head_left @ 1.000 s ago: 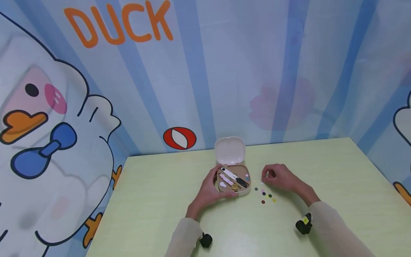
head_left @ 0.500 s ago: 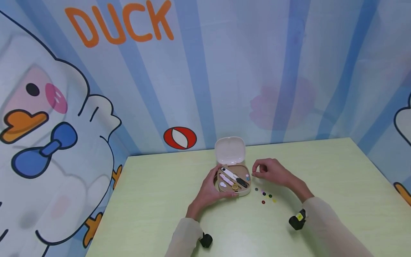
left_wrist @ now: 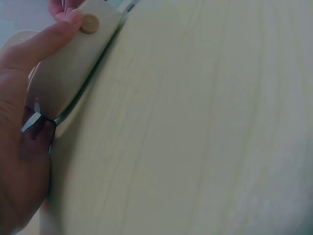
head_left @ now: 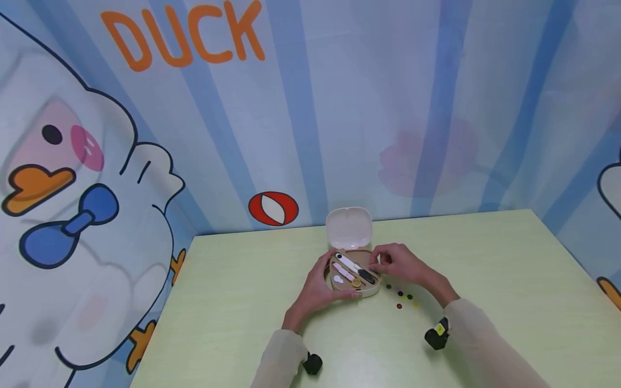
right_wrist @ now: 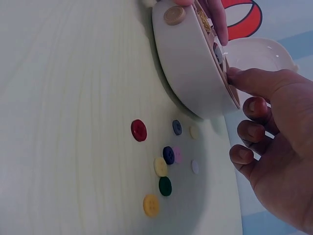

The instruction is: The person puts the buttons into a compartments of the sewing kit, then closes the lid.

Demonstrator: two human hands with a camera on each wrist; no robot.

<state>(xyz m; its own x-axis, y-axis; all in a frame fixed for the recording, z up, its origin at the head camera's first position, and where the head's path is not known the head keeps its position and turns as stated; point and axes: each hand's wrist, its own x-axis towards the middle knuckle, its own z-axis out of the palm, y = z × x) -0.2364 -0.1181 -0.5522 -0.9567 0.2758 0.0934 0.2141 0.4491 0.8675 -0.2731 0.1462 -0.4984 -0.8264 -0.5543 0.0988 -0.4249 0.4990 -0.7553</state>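
A small cream case (head_left: 371,290) with a tan inside stands on the table, lid (head_left: 349,228) raised. My left hand (head_left: 312,292) grips its left side, the thumb at the front beside a round tan stud (left_wrist: 90,23). Inside lie a white-and-black tool (head_left: 355,268), a slim pink-and-white tool (head_left: 343,271), a white cloud-shaped piece (head_left: 338,279) and a round gold piece (head_left: 356,282). My right hand (head_left: 401,263) has thumb and forefinger brought together at the right compartment, other fingers curled. Whatever is between those fingertips is hidden.
Several loose buttons lie right of the case, among them a red button (right_wrist: 139,130), a dark green button (right_wrist: 165,186) and an orange-yellow button (right_wrist: 151,205). A printed duck backdrop (head_left: 339,108) rises behind the pale table (head_left: 233,302).
My right hand has moved left from above the buttons to the case's right compartment, its fingertips now covering the small bits there. My left hand and the case have stayed put.
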